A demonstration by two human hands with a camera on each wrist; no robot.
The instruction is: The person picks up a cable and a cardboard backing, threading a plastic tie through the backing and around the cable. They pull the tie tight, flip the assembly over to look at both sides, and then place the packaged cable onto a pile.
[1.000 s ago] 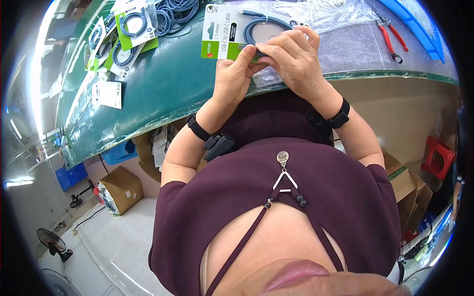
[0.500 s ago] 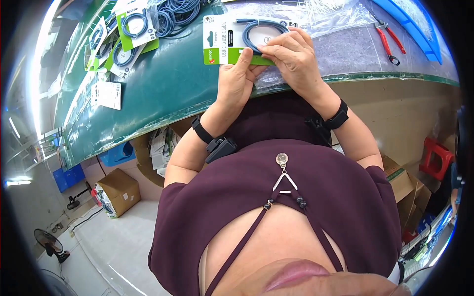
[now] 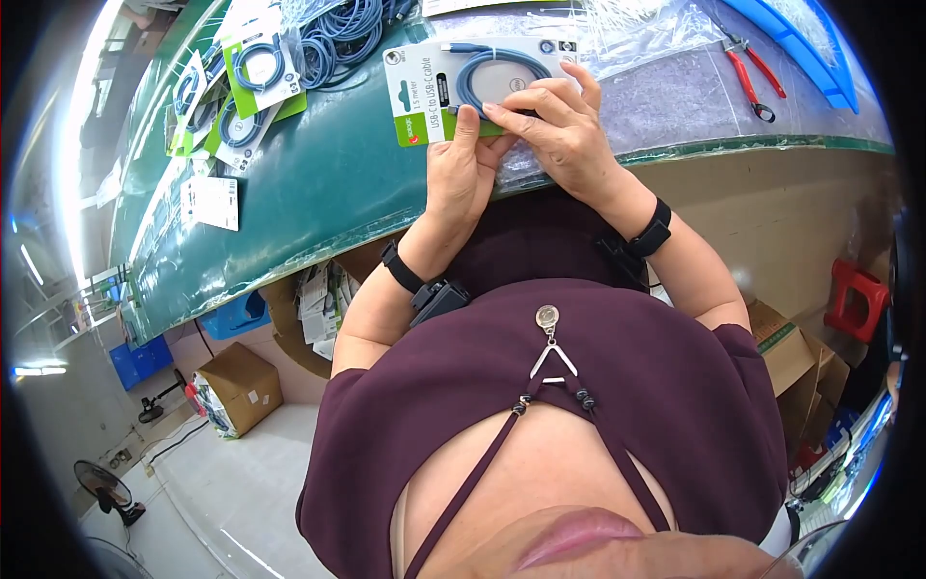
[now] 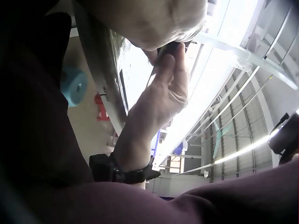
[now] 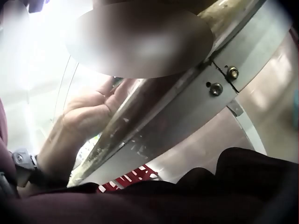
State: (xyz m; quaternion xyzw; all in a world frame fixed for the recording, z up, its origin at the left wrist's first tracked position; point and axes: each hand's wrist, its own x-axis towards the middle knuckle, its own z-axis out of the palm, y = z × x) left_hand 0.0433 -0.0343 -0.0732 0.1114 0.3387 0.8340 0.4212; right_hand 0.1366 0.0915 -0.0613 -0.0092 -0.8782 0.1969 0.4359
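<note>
In the head view a white and green cable card (image 3: 413,127), printed "USB-C to USB-C cable", is held over the table's near edge. A coiled blue-grey USB-C cable (image 3: 467,75), bound with a white tie at its top, lies on the card's face. My left hand (image 3: 457,179) grips the card's lower edge, thumb on the front and fingers behind. With thumb and forefinger my right hand (image 3: 564,125) pinches at the lower part of the coil, its other fingers bent over the card's right side. Both wrist views show the hands close together; the card is mostly hidden there.
Carded cables (image 3: 258,72) are piled at the left, beside loose blue cables (image 3: 342,43). A small white card (image 3: 210,201) lies nearer the edge. Red-handled cutters (image 3: 748,82) lie at the right by a blue tray (image 3: 805,48); clear plastic bags (image 3: 637,43) lie behind.
The card has come lower and slightly left in the head view. The right fingers have shifted along the coil's lower side, leaving more of the cable visible. The left hand keeps its grip.
</note>
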